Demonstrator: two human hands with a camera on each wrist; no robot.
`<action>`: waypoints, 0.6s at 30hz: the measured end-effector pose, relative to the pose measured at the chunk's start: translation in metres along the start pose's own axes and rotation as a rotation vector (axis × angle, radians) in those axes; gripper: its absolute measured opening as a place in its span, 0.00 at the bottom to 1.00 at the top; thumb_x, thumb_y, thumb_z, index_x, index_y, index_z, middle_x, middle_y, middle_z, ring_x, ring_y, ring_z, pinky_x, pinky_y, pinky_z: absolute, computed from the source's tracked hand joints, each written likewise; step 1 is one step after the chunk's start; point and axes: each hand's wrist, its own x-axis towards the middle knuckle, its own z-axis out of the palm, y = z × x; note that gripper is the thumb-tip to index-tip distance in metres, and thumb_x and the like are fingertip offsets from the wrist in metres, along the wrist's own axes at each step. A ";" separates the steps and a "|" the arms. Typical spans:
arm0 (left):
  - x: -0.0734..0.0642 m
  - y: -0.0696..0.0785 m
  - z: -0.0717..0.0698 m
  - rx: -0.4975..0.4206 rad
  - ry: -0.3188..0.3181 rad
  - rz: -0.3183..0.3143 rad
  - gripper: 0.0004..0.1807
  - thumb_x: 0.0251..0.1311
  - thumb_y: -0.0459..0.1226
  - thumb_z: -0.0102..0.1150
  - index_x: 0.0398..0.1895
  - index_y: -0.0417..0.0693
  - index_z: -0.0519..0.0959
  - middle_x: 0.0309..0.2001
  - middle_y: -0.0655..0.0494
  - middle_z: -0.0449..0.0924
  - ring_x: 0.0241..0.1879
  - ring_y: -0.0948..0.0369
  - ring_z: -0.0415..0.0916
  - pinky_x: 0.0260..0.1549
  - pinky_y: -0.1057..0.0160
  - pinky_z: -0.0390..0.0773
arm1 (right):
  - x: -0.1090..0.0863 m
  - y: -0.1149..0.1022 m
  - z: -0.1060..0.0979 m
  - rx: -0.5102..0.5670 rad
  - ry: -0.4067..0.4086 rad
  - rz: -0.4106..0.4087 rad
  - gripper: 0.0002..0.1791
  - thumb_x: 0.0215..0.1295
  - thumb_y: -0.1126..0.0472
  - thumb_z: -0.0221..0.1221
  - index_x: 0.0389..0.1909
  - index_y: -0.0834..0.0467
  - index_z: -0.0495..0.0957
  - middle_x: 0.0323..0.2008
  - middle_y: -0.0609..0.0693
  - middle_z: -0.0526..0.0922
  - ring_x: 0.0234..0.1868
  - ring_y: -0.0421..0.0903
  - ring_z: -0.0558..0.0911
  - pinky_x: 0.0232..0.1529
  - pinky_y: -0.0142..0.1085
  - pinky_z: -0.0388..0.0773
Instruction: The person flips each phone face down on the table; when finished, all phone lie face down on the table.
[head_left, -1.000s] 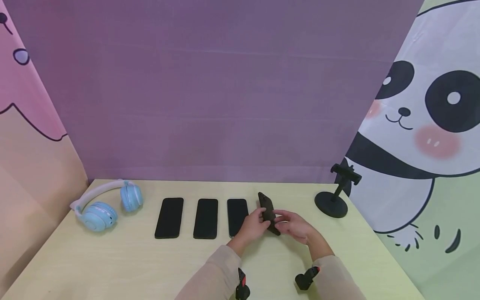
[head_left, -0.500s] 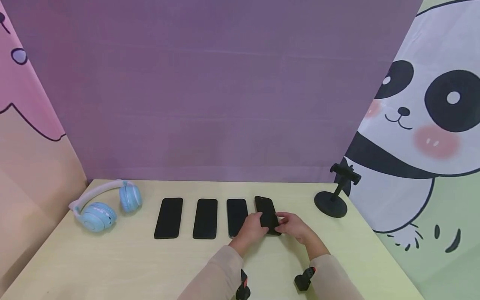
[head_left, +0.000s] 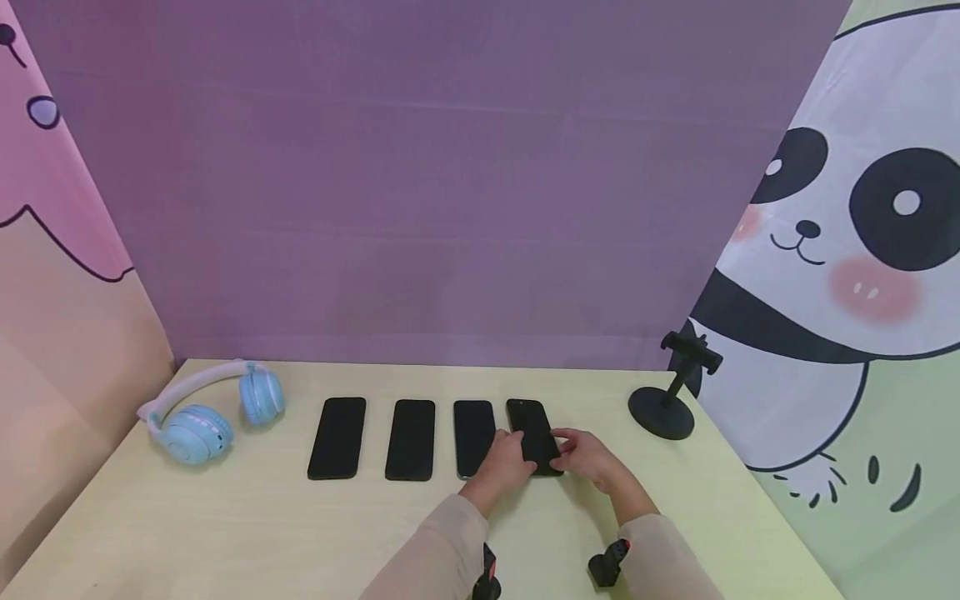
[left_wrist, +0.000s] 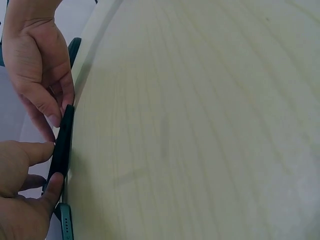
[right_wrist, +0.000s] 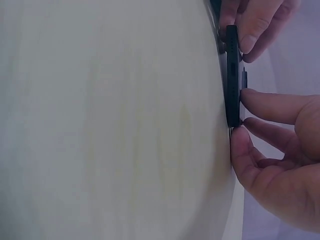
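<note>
A black smartphone (head_left: 537, 435) lies slightly askew at the right end of a row of black phones, dark face up. My left hand (head_left: 501, 465) pinches its left edge between thumb and index finger. On the opposite edge, my right hand (head_left: 594, 460) holds it by the fingertips. In the left wrist view the phone (left_wrist: 63, 142) shows edge-on, close over the tabletop. The right wrist view shows the phone's end (right_wrist: 232, 80) between both hands, the right hand's fingers (right_wrist: 272, 106) and thumb at its near corner. Just left of it, another phone (head_left: 472, 429) is partly covered by my left hand.
Two more black phones (head_left: 337, 437) lie flat further left. Light blue headphones (head_left: 197, 432) rest at the table's left side. A black stand (head_left: 663, 410) with a round base stands at the back right. Behind the table (head_left: 247, 533) hangs a purple backdrop (head_left: 450, 208).
The phone between my hands has turned from steeply tilted to nearly flat, dark face up, and come down to the table. Both hands have stayed at its edges, shifting only slightly.
</note>
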 end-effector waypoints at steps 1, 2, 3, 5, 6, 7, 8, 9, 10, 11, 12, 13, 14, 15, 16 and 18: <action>0.000 0.000 0.000 0.002 -0.003 -0.002 0.30 0.59 0.36 0.66 0.62 0.30 0.71 0.56 0.36 0.68 0.57 0.48 0.70 0.55 0.54 0.71 | 0.000 0.000 0.000 -0.005 0.001 0.000 0.33 0.53 0.76 0.65 0.62 0.72 0.68 0.37 0.58 0.75 0.37 0.51 0.75 0.40 0.41 0.74; 0.000 0.000 0.000 0.003 -0.007 -0.006 0.30 0.60 0.36 0.66 0.62 0.30 0.71 0.57 0.36 0.68 0.58 0.48 0.69 0.55 0.54 0.71 | 0.000 0.000 0.001 -0.009 0.003 -0.001 0.33 0.53 0.76 0.65 0.62 0.72 0.68 0.37 0.58 0.75 0.36 0.51 0.75 0.40 0.41 0.74; 0.000 0.000 0.000 0.002 -0.011 -0.012 0.30 0.60 0.36 0.66 0.63 0.30 0.70 0.57 0.36 0.67 0.58 0.48 0.69 0.55 0.53 0.71 | 0.001 0.001 0.001 -0.008 0.006 0.000 0.33 0.53 0.76 0.65 0.62 0.72 0.68 0.36 0.58 0.74 0.36 0.50 0.75 0.39 0.41 0.74; 0.000 0.000 0.000 -0.005 -0.020 -0.027 0.30 0.61 0.37 0.65 0.64 0.32 0.70 0.58 0.36 0.66 0.59 0.47 0.69 0.55 0.52 0.71 | 0.000 0.000 0.002 -0.015 0.012 0.001 0.33 0.53 0.76 0.65 0.62 0.72 0.68 0.36 0.58 0.74 0.36 0.50 0.74 0.38 0.40 0.74; -0.001 0.000 0.001 -0.010 -0.025 -0.035 0.30 0.61 0.37 0.65 0.64 0.32 0.70 0.58 0.36 0.65 0.59 0.47 0.69 0.54 0.52 0.71 | 0.000 0.000 0.002 -0.015 0.013 0.001 0.33 0.53 0.76 0.65 0.62 0.72 0.68 0.36 0.58 0.74 0.36 0.50 0.74 0.38 0.40 0.74; -0.001 0.000 0.000 -0.015 -0.030 -0.042 0.30 0.61 0.37 0.65 0.65 0.33 0.69 0.58 0.37 0.65 0.59 0.46 0.68 0.54 0.52 0.71 | -0.001 -0.001 0.002 -0.017 0.012 0.002 0.33 0.53 0.76 0.65 0.62 0.72 0.68 0.37 0.58 0.74 0.36 0.50 0.74 0.38 0.39 0.74; -0.001 0.001 0.000 -0.019 -0.033 -0.048 0.30 0.62 0.37 0.65 0.65 0.33 0.69 0.58 0.37 0.65 0.59 0.46 0.68 0.54 0.51 0.71 | -0.001 -0.001 0.002 -0.019 0.012 0.002 0.33 0.53 0.76 0.65 0.62 0.72 0.68 0.37 0.58 0.74 0.36 0.50 0.74 0.38 0.39 0.74; -0.001 0.001 0.000 -0.022 -0.037 -0.053 0.30 0.62 0.37 0.64 0.65 0.33 0.69 0.57 0.37 0.64 0.59 0.46 0.68 0.54 0.51 0.71 | -0.002 -0.002 0.002 -0.022 0.013 0.005 0.33 0.54 0.76 0.65 0.62 0.72 0.68 0.37 0.58 0.74 0.36 0.50 0.74 0.38 0.39 0.74; 0.000 0.001 0.000 -0.021 -0.041 -0.054 0.30 0.62 0.37 0.64 0.65 0.33 0.70 0.57 0.37 0.64 0.60 0.46 0.67 0.54 0.50 0.71 | -0.003 -0.003 0.002 -0.025 0.014 0.007 0.33 0.54 0.76 0.64 0.63 0.72 0.67 0.37 0.58 0.74 0.36 0.50 0.74 0.38 0.39 0.74; 0.000 0.001 0.001 -0.020 -0.043 -0.054 0.30 0.61 0.37 0.65 0.64 0.33 0.70 0.57 0.37 0.64 0.60 0.45 0.67 0.55 0.50 0.71 | -0.003 -0.004 0.002 -0.027 0.014 0.011 0.33 0.54 0.76 0.64 0.63 0.72 0.67 0.37 0.58 0.74 0.36 0.50 0.74 0.38 0.39 0.74; 0.000 0.000 0.001 -0.015 -0.045 -0.052 0.30 0.61 0.37 0.65 0.64 0.32 0.70 0.56 0.37 0.64 0.60 0.45 0.66 0.55 0.49 0.70 | -0.003 -0.004 0.003 -0.027 0.013 0.011 0.33 0.53 0.76 0.64 0.63 0.72 0.67 0.37 0.58 0.74 0.36 0.50 0.74 0.38 0.39 0.74; 0.001 0.000 0.001 -0.012 -0.047 -0.052 0.29 0.61 0.37 0.65 0.63 0.32 0.70 0.56 0.37 0.64 0.60 0.45 0.65 0.55 0.49 0.70 | -0.004 -0.005 0.003 -0.034 0.013 0.012 0.34 0.53 0.77 0.64 0.63 0.72 0.67 0.37 0.58 0.74 0.36 0.50 0.74 0.37 0.39 0.74; 0.001 0.000 0.001 -0.008 -0.047 -0.050 0.29 0.61 0.37 0.65 0.63 0.32 0.71 0.56 0.37 0.64 0.60 0.45 0.65 0.56 0.49 0.70 | -0.004 -0.005 0.003 -0.040 0.013 0.014 0.34 0.53 0.77 0.64 0.63 0.72 0.67 0.36 0.58 0.74 0.36 0.50 0.74 0.37 0.39 0.73; 0.001 -0.001 0.001 -0.004 -0.049 -0.049 0.29 0.61 0.37 0.65 0.63 0.31 0.71 0.56 0.37 0.64 0.60 0.45 0.65 0.56 0.48 0.69 | -0.004 -0.006 0.003 -0.045 0.011 0.015 0.34 0.53 0.77 0.64 0.63 0.72 0.67 0.36 0.58 0.74 0.35 0.50 0.74 0.37 0.39 0.73; 0.001 -0.001 0.001 0.001 -0.050 -0.047 0.29 0.60 0.37 0.65 0.62 0.31 0.71 0.55 0.37 0.64 0.60 0.44 0.65 0.56 0.48 0.69 | -0.004 -0.007 0.003 -0.047 0.012 0.020 0.34 0.53 0.77 0.64 0.63 0.71 0.67 0.36 0.58 0.74 0.35 0.50 0.74 0.37 0.39 0.73; 0.002 -0.002 0.001 0.004 -0.056 -0.047 0.30 0.61 0.37 0.65 0.63 0.32 0.70 0.56 0.37 0.64 0.61 0.45 0.64 0.56 0.47 0.69 | -0.005 -0.007 0.003 -0.052 0.013 0.027 0.34 0.53 0.77 0.64 0.63 0.71 0.67 0.36 0.57 0.74 0.36 0.51 0.74 0.37 0.39 0.73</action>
